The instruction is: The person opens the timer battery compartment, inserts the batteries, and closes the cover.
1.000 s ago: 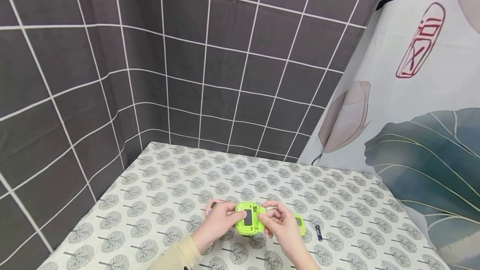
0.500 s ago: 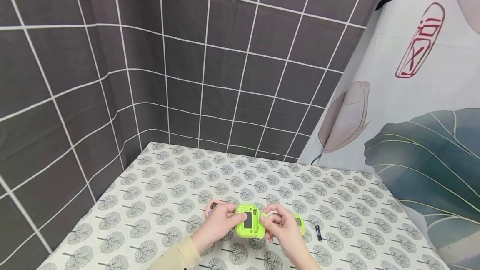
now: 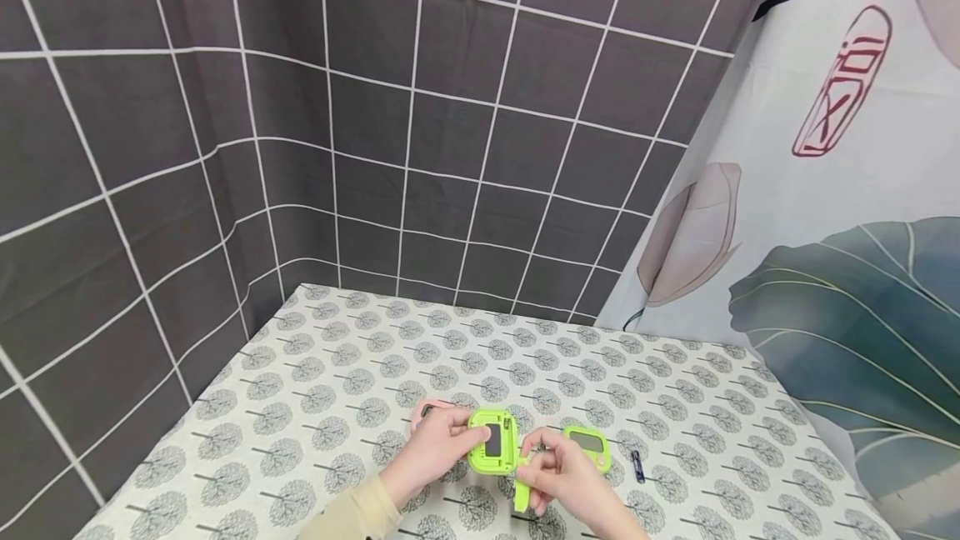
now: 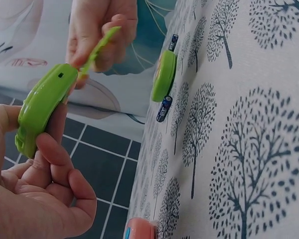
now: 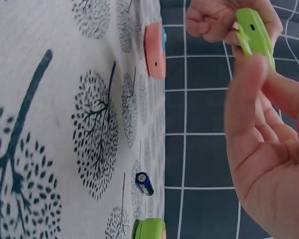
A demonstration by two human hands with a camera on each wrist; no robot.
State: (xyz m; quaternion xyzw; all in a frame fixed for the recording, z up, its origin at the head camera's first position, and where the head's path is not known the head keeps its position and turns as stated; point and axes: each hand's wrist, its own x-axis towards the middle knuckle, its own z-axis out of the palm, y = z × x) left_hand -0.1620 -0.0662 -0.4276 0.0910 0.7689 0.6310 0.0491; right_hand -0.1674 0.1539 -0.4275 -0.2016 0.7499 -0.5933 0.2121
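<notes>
My left hand point(image 3: 446, 442) pinches a lime-green rounded electronic device point(image 3: 492, 440), its back with a dark panel facing up. A narrow slot along its right side is uncovered. Between the thumb and fingers of my right hand point(image 3: 561, 473) is a slim green battery cover point(image 3: 521, 497), apart from the device and hanging downward. The left wrist view shows the device point(image 4: 45, 107) edge-on, the cover point(image 4: 100, 49) tilted beyond it. Both are above the table. In the right wrist view, the fingers of my right hand point(image 5: 269, 144) largely hide the cover.
A second green device point(image 3: 588, 442) with a grey screen lies right of my right hand. One dark blue battery point(image 3: 637, 467) lies to its right, another point(image 4: 164, 108) on its other side. A pink device point(image 3: 423, 409) is partly behind my left hand. Dark gridded cloth point(image 3: 450, 148) hangs behind.
The cover has come away from the device's right side, moving right and down with my right hand. More of the second green device shows. My left hand has barely moved.
</notes>
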